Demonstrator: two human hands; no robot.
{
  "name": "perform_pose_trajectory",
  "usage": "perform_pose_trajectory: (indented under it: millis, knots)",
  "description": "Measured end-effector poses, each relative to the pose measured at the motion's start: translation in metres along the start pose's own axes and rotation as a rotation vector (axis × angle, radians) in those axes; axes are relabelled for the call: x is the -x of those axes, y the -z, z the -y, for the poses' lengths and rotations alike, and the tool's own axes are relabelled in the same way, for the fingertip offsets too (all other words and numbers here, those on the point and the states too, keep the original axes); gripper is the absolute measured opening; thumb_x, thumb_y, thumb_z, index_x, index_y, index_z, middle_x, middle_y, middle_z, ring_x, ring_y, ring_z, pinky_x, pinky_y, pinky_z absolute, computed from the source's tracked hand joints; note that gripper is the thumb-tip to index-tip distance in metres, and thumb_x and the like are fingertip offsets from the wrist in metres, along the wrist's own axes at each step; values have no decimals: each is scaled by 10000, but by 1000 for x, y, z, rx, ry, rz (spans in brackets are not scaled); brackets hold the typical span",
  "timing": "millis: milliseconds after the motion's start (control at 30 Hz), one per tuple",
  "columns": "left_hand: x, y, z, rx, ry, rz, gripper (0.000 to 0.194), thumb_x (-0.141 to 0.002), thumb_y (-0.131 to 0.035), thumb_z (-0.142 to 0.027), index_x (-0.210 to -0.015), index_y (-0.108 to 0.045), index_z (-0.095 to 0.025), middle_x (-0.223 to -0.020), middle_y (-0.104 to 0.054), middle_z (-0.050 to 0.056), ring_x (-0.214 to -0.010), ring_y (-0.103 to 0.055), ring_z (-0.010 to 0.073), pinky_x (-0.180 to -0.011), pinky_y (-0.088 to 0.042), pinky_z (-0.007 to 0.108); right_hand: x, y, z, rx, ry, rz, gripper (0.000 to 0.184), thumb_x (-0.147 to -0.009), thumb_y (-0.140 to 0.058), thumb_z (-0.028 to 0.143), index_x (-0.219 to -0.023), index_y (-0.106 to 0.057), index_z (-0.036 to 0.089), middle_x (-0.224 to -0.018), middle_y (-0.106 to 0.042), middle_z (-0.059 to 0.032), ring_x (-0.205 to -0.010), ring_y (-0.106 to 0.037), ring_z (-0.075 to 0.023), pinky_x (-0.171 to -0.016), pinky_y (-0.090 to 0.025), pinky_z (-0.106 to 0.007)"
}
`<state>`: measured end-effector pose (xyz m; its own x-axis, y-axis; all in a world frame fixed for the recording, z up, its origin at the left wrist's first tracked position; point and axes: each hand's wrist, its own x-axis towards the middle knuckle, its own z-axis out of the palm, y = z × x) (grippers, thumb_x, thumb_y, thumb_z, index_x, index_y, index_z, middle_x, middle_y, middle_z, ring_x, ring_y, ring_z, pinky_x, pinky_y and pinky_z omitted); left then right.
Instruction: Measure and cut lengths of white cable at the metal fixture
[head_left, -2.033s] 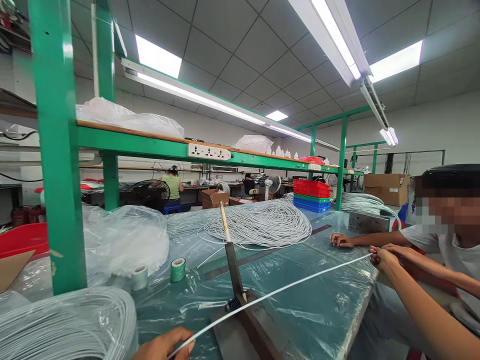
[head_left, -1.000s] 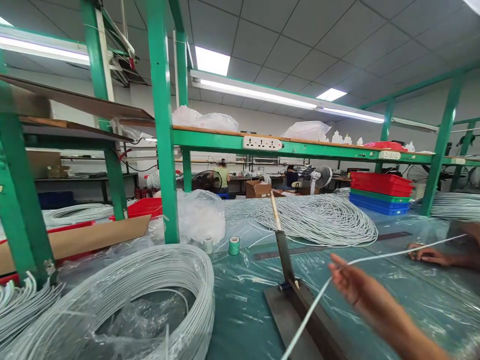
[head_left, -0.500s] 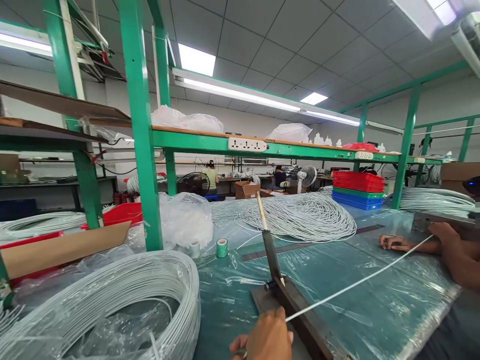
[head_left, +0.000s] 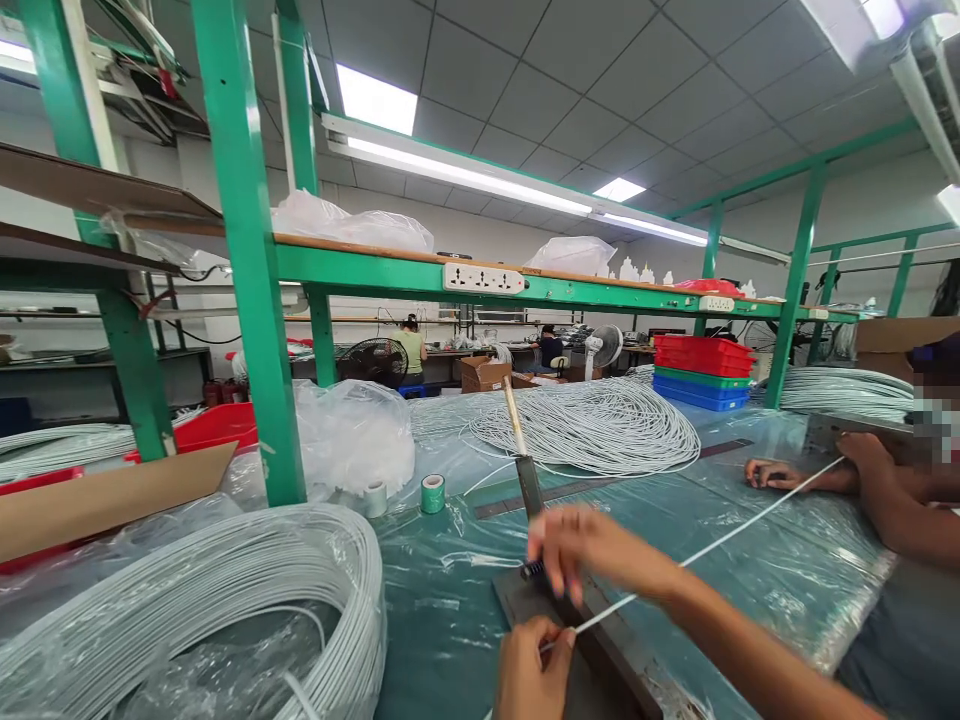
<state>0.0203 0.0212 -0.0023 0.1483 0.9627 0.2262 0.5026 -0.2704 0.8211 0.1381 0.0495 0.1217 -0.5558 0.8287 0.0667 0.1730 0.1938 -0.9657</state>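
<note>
My left hand (head_left: 529, 672) is at the bottom edge, pinching a thin white cable (head_left: 712, 545) over the metal base (head_left: 525, 603) of a lever cutter. From there the cable stretches taut to the right, where a co-worker's hand (head_left: 862, 460) holds its far end. My right hand (head_left: 589, 552) is blurred, with its fingers apart and nothing in it. It hovers just in front of the raised cutter lever (head_left: 523, 450). The co-worker's other hand (head_left: 772, 473) rests flat on the plastic-covered table (head_left: 780, 590).
A big coil of white cable (head_left: 225, 600) lies at lower left and a loose pile (head_left: 600, 425) lies behind the cutter. Two tape rolls (head_left: 433, 493) and a plastic bag (head_left: 352, 435) sit by a green post (head_left: 251, 300). Stacked trays (head_left: 701, 372) stand at back right.
My right hand has come into view and moved over the cutter near the lever. My left hand stays pinched on the cable, and the co-worker still holds the far end.
</note>
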Motion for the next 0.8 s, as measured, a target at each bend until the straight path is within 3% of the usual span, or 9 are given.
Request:
perform_pose_trajectory:
  millis: [67, 133, 233, 400, 600, 700, 800]
  knots:
    - [-1, -4, 4, -27, -5, -86, 352, -700, -422, -418, -492, -559, -168, -477, -498, 3, -502, -438, 134, -505, -302, 234, -35, 31, 17, 35, -4, -364, 205, -794, -427, 355, -813, -513, 170, -453, -488, 55, -324, -402, -35, -351, -290, -129]
    - [-3, -8, 9, -14, -3, -120, 366, -682, -411, -438, -467, -526, -165, -451, -442, -10, -481, -414, 127, -478, -292, 223, -76, 63, 28, 23, -69, -461, 219, -817, -390, 356, -858, -473, 157, -434, -459, 56, -313, -365, -33, -332, -241, -122]
    - [-7, -11, 16, 60, 6, -94, 366, -653, -414, -458, -430, -466, -171, -422, -350, -42, -439, -357, 102, -442, -260, 207, -128, 93, 32, -26, -219, -423, 375, -823, -295, 469, -845, -440, 124, -419, -449, 30, -296, -323, -49, -311, -222, -138]
    - [-13, -11, 21, 113, 33, -77, 369, -601, -456, -484, -389, -391, -190, -410, -258, -66, -420, -279, 87, -443, -220, 218, -172, 94, 27, -177, -338, -234, 612, -772, -69, 614, -704, -434, 128, -400, -382, 32, -285, -228, -30, -301, -204, -122]
    - [-15, -11, 26, 233, 72, -41, 391, -595, -486, -503, -395, -458, -169, -412, -314, -50, -441, -296, 94, -457, -199, 231, -162, 94, 32, -296, -319, -174, 661, -732, 16, 643, -697, -415, 142, -389, -345, 45, -284, -207, -26, -293, -205, -106]
    - [-14, -11, 28, 300, 68, -20, 386, -594, -506, -498, -412, -490, -158, -418, -322, -50, -455, -305, 94, -462, -199, 231, -130, 101, 44, -333, -263, -141, 675, -727, -20, 660, -753, -451, 141, -403, -404, 24, -290, -270, -35, -294, -230, -110]
    - [-12, -11, 28, 350, 97, -7, 374, -582, -543, -487, -422, -507, -151, -422, -343, -51, -460, -311, 89, -459, -212, 222, -78, 107, 59, -349, -207, -81, 650, -746, -92, 652, -831, -484, 140, -505, -544, -39, -359, -443, -66, -338, -322, -128]
